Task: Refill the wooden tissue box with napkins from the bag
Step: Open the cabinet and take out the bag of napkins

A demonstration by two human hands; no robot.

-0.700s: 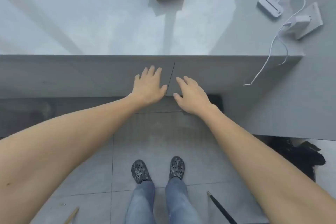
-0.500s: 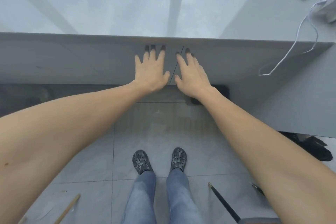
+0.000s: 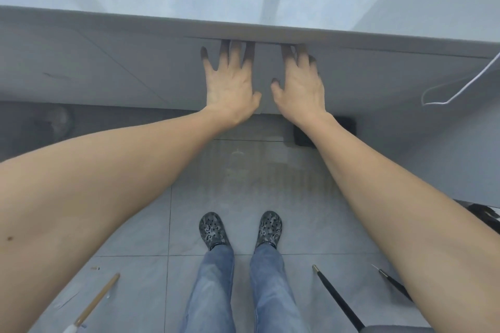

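Neither the wooden tissue box nor the napkin bag is in view. My left hand [image 3: 230, 86] and my right hand [image 3: 300, 86] lie flat, fingers spread, against the grey cabinet front [image 3: 135, 67] below the countertop [image 3: 162, 16]. They sit on either side of the seam between two doors. The fingertips of both hands reach up into the shadow under the countertop's lip and are partly hidden there. Neither hand holds an object.
A white cable [image 3: 460, 86] hangs over the counter edge at right. On the tiled floor lie a wooden stick [image 3: 94, 303] and a black rod [image 3: 338, 303], and my shoes [image 3: 213, 230] stand between them. A dark block [image 3: 349, 127] sits under the cabinet.
Both hands slid up the cabinet front until the fingertips went under the counter lip. The view tilted down, so the wooden box and charger left the frame.
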